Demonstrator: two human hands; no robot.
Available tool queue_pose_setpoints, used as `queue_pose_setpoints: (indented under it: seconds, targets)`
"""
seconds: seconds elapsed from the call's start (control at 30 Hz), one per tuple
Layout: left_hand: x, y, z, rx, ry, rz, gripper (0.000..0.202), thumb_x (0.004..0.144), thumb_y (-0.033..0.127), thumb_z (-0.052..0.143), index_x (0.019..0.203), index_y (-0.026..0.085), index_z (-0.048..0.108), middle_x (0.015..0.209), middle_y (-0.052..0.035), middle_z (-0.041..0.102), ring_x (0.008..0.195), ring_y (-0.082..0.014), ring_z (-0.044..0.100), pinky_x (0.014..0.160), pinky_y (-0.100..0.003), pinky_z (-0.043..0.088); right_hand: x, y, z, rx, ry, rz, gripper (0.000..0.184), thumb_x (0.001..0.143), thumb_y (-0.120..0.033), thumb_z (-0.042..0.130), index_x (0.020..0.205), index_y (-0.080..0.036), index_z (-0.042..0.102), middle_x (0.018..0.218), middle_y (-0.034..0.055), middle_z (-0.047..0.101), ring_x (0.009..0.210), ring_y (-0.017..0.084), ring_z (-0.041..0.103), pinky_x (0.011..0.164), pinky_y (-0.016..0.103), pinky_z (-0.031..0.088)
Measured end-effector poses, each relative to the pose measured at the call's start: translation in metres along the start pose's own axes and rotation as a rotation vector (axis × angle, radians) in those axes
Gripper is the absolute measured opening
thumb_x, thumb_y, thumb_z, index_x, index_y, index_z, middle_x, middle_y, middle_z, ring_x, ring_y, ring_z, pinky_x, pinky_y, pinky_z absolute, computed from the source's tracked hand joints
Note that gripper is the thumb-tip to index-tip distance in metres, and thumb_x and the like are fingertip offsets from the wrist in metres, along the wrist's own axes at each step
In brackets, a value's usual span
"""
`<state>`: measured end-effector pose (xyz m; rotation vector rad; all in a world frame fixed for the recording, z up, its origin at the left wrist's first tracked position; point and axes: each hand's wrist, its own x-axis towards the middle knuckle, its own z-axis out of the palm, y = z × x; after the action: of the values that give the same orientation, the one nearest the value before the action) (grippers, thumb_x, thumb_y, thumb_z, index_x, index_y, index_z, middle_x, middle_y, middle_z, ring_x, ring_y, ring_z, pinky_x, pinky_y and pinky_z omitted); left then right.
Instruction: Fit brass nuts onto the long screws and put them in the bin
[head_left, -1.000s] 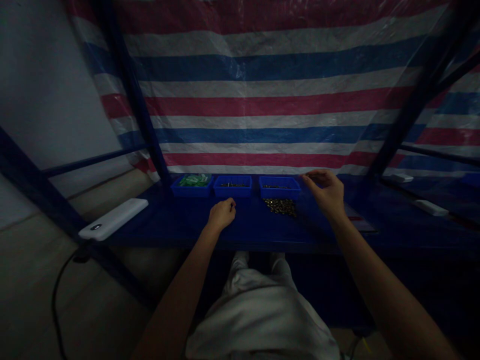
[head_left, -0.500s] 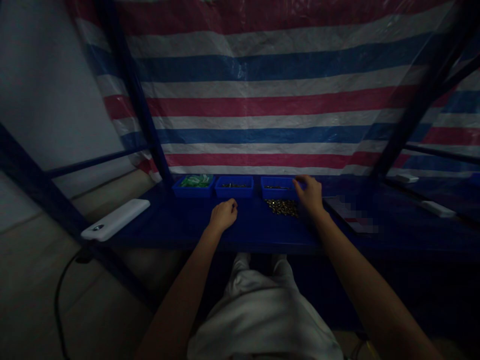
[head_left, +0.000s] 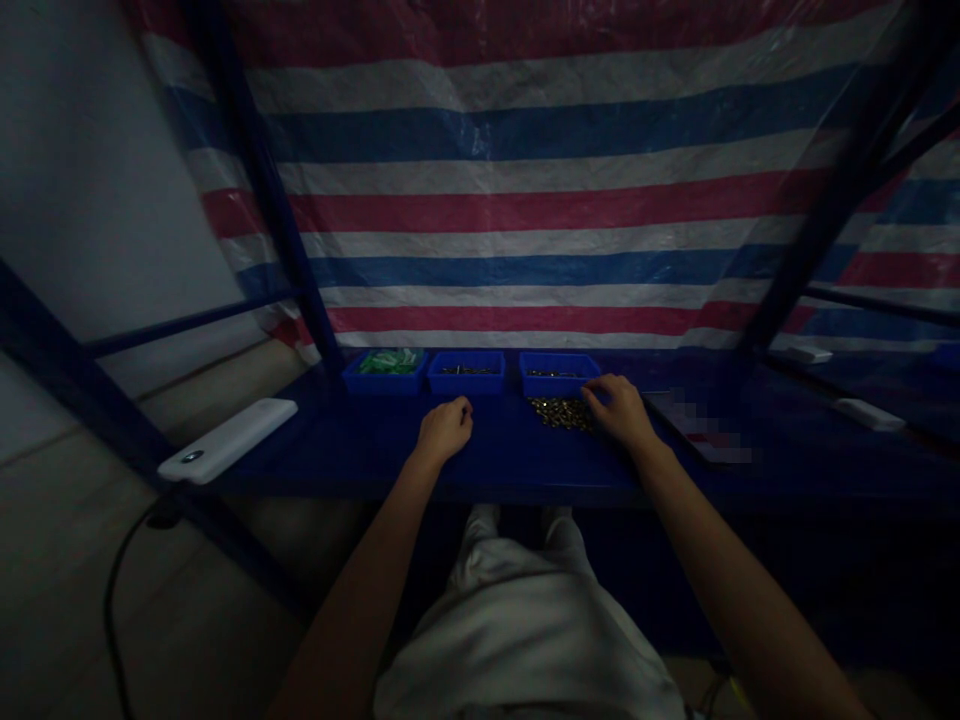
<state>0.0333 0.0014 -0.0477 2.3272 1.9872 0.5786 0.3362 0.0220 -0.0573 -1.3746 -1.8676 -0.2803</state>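
My right hand (head_left: 619,408) is at the right edge of a pile of small brass-coloured metal pieces (head_left: 559,412), its fingers bent toward them. Whether a piece is between the fingertips is too dark to tell. Just behind the pile is a blue bin (head_left: 559,384) with small metal parts in it. My left hand (head_left: 446,428) rests on the blue table (head_left: 375,450) with its fingers curled together; anything inside them is hidden. Behind it stands a middle blue bin (head_left: 466,384), also holding small metal parts.
A left blue bin (head_left: 384,382) holds green-and-white packets (head_left: 390,361). A white oblong device (head_left: 229,440) with a black cable lies at the table's left end. A flat dark object (head_left: 694,425), partly pixelated, lies right of my right hand. Blue posts (head_left: 274,200) frame a striped sheet.
My right hand has come down and nearer from the right bin's edge to the right side of the metal pile. My left hand has stayed in place.
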Motion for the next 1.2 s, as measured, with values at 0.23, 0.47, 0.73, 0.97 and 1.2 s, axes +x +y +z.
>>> queue_pose_setpoints:
  seconds: [0.23, 0.47, 0.73, 0.97, 1.2]
  targets:
    - [0.001, -0.001, 0.001, 0.013, 0.009, 0.017, 0.022, 0.080, 0.023, 0.043, 0.095, 0.024, 0.058, 0.087, -0.0023, 0.066, 0.079, -0.0162, 0.061, 0.068, -0.025, 0.041, -0.010, 0.000, -0.002, 0.049, -0.124, -0.006, 0.019, 0.079, -0.034, 0.050, 0.078, -0.019, 0.063, 0.082, 0.0065, 0.065, 0.078, 0.021, 0.056, 0.073, 0.034, 0.042]
    - [0.001, -0.002, 0.002, 0.011, 0.009, 0.013, 0.021, 0.080, 0.023, 0.043, 0.094, 0.024, 0.058, 0.088, -0.0018, 0.066, 0.080, -0.0154, 0.060, 0.066, -0.024, 0.041, -0.033, -0.009, -0.018, 0.179, -0.132, 0.042, 0.020, 0.079, -0.037, 0.051, 0.077, -0.020, 0.059, 0.078, 0.0048, 0.063, 0.074, 0.019, 0.057, 0.069, 0.033, 0.044]
    - [0.001, -0.001, 0.002, 0.010, 0.010, 0.011, 0.020, 0.080, 0.023, 0.043, 0.094, 0.025, 0.058, 0.087, -0.0019, 0.066, 0.081, -0.0160, 0.061, 0.067, -0.025, 0.041, -0.044, -0.009, -0.020, 0.208, -0.238, 0.053, 0.018, 0.077, -0.037, 0.055, 0.081, -0.020, 0.059, 0.082, 0.0057, 0.062, 0.077, 0.021, 0.058, 0.071, 0.035, 0.046]
    - [0.001, -0.003, 0.003, 0.012, 0.017, 0.012, 0.021, 0.080, 0.024, 0.043, 0.095, 0.025, 0.058, 0.088, -0.0019, 0.066, 0.079, -0.0153, 0.060, 0.068, -0.024, 0.041, -0.044, -0.010, -0.021, 0.238, -0.197, 0.103, 0.015, 0.077, -0.035, 0.055, 0.077, -0.020, 0.060, 0.078, 0.0051, 0.063, 0.073, 0.021, 0.059, 0.069, 0.035, 0.046]
    - [0.001, -0.002, 0.002, 0.003, 0.014, 0.000, 0.020, 0.080, 0.023, 0.043, 0.094, 0.024, 0.058, 0.088, -0.0021, 0.066, 0.080, -0.0158, 0.061, 0.067, -0.024, 0.041, -0.025, -0.020, -0.034, 0.424, 0.118, 0.213, 0.027, 0.074, -0.045, 0.057, 0.082, -0.019, 0.062, 0.081, 0.0049, 0.066, 0.073, 0.019, 0.060, 0.069, 0.034, 0.048]
